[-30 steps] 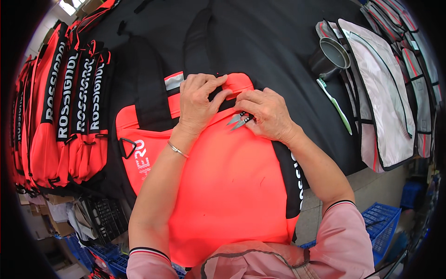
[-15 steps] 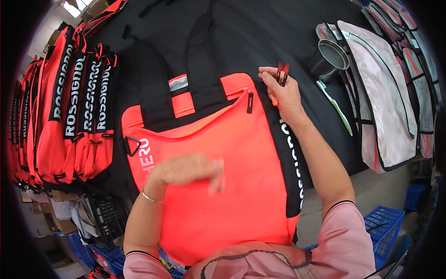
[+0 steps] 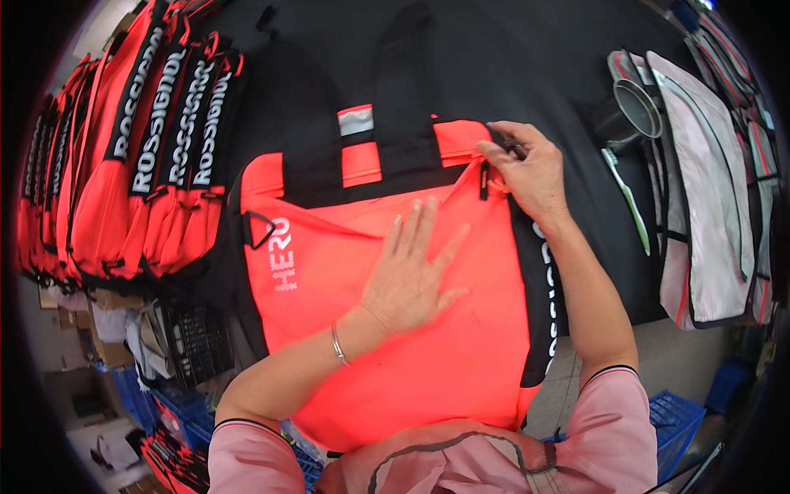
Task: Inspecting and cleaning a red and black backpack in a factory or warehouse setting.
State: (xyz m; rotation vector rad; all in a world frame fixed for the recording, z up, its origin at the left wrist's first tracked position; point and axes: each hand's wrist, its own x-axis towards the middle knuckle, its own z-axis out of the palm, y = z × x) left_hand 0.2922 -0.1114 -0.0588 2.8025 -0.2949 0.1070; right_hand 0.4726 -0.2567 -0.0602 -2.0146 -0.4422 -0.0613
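Observation:
A bright orange bag (image 3: 346,329) with black straps and black side trim lies flat on the black table in front of me. My left hand (image 3: 409,272) rests flat on the middle of the bag, fingers spread. My right hand (image 3: 527,169) pinches the bag's upper right corner, near the black zipper pull (image 3: 485,181). Whether the small clippers are still in that hand is hidden by the fingers.
A row of several matching orange and black bags (image 3: 123,165) stands at the left. A metal cup (image 3: 634,111) and a green-handled tool (image 3: 627,198) lie at the right, beside pale bags (image 3: 699,214). Blue crates (image 3: 675,412) sit on the floor.
My left hand dropped from the bag's top edge and now lies flat on its middle. My right hand swung out right with the clippers, then came back to the bag's upper right corner.

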